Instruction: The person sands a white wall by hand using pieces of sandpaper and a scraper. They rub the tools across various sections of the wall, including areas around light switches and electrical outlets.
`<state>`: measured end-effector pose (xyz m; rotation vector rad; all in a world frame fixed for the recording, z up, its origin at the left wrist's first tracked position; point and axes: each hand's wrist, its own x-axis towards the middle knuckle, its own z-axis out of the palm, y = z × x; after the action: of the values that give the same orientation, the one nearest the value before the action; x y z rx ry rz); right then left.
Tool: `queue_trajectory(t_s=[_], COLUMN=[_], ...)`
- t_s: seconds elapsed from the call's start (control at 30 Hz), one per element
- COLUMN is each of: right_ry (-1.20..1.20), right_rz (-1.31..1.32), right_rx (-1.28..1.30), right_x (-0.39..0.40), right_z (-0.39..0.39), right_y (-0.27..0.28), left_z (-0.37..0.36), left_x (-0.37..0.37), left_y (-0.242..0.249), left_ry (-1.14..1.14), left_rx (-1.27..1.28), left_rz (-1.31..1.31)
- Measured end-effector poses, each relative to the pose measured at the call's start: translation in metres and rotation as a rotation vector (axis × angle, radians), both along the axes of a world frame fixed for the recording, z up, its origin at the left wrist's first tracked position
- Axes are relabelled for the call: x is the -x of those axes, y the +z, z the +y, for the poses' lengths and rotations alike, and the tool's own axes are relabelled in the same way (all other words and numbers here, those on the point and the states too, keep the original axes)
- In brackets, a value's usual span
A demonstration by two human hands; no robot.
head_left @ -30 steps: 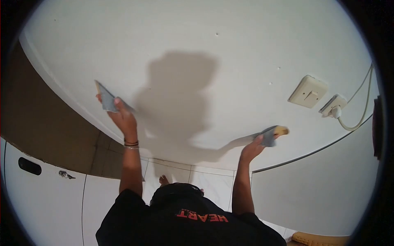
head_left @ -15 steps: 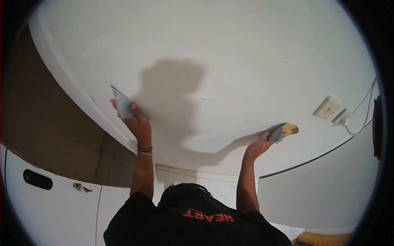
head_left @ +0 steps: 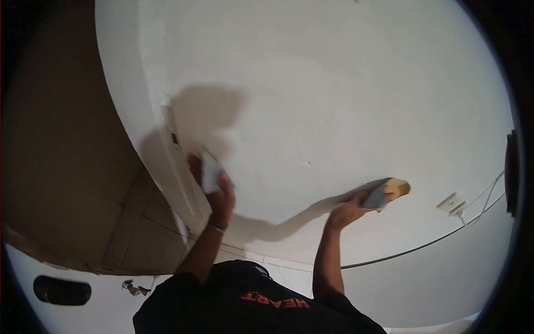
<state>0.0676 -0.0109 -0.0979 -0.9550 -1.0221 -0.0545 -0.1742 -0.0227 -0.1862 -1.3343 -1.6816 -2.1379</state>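
My left hand grips a flat grey scraper blade, a little blurred, held near the white wall. Its thumb lies over the blade's face and the fingers go behind it. My right hand is closed around a second scraper, whose grey blade shows beside a tan, wood-like end. This one is close to the wall at the right, with its dark shadow trailing left. A small rough mark dots the wall between the hands.
On the left is a recessed edge with a small dark slot, bordering a brown opening. A socket plate with a plugged-in white cable is at the right. A door with a black oval handle and keys stands lower left.
The view has swung left, bringing the recessed edge into sight. My left hand, with its scraper, appears lower and further right; my right hand keeps its hold, slightly lower in view.
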Motion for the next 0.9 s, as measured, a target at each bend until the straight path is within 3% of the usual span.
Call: queue_trajectory(t_s=[0.03, 0.1, 0.13, 0.2, 0.3, 0.33, 0.37, 0.4, 0.47, 0.5, 0.53, 0.57, 0.6, 0.67, 0.77, 0.8, 0.83, 0.87, 0.9], right_ry=[-0.154, -0.289, -0.142, -0.078, -0.249, 0.286, 0.254, 0.221, 0.208, -0.02, -0.251, -0.314, -0.256, -0.048, -0.202, -0.264, 0.027, 0.106, 0.079], right_rz=[-0.137, -0.655, -0.744, -0.914, -0.718, -0.145, -0.035, 0.068, 0.028, -0.25, -0.526, -0.709, -0.786, -0.897, -0.757, -0.535, -0.231, -0.075, -0.166], right_rx=[0.048, 0.089, 0.167, 0.226, 0.128, 0.254, 0.118, -0.018, 0.002, -0.022, -0.052, -0.008, 0.17, 0.236, 0.133, 0.058, 0.149, -0.068, -0.007], right_x=[0.014, 0.031, 0.043, 0.041, 0.029, 0.018, 0.013, 0.014, 0.031, 0.041, 0.051, 0.056, 0.056, 0.055, 0.047, 0.038, 0.002, 0.032, 0.027], right_z=[0.003, -0.002, -0.015, -0.02, -0.006, -0.006, 0.001, 0.009, 0.009, 0.009, 0.01, 0.008, 0.001, -0.015, -0.009, -0.001, 0.01, -0.007, 0.002], right_y=[-0.006, -0.062, -0.088, -0.123, -0.064, -0.057, -0.034, -0.01, 0.001, -0.006, -0.023, -0.052, -0.092, -0.107, -0.034, -0.009, 0.0, 0.058, 0.059], left_z=[-0.009, -0.02, -0.02, -0.02, -0.007, -0.004, -0.001, 0.002, 0.001, -0.007, -0.015, -0.022, -0.025, -0.025, -0.008, 0.001, 0.001, -0.001, -0.003], left_x=[-0.012, -0.014, -0.008, 0.01, 0.049, 0.056, 0.06, 0.059, 0.049, 0.043, 0.035, 0.029, 0.026, 0.023, 0.035, 0.036, 0.036, 0.031, 0.023], left_y=[-0.007, -0.022, -0.03, -0.021, 0.0, 0.028, 0.043, 0.034, 0.003, 0.0, -0.002, -0.005, -0.01, -0.017, 0.018, 0.031, 0.048, 0.059, 0.068], left_ry=[0.003, 0.008, -0.015, -0.027, -0.108, -0.097, -0.087, -0.092, -0.134, -0.128, -0.066, -0.004, 0.001, -0.071, 0.029, 0.082, 0.089, 0.066, 0.138], left_rx=[0.058, 0.113, 0.134, 0.123, 0.154, -0.051, -0.26, -0.259, 0.003, 0.001, 0.048, 0.095, 0.088, 0.078, -0.034, -0.123, -0.13, -0.137, -0.107], left_rz=[0.083, 0.161, 0.163, 0.131, -0.069, -0.106, -0.144, -0.146, -0.254, -0.268, -0.047, 0.176, 0.17, 0.133, 0.149, 0.12, 0.08, 0.093, 0.159])
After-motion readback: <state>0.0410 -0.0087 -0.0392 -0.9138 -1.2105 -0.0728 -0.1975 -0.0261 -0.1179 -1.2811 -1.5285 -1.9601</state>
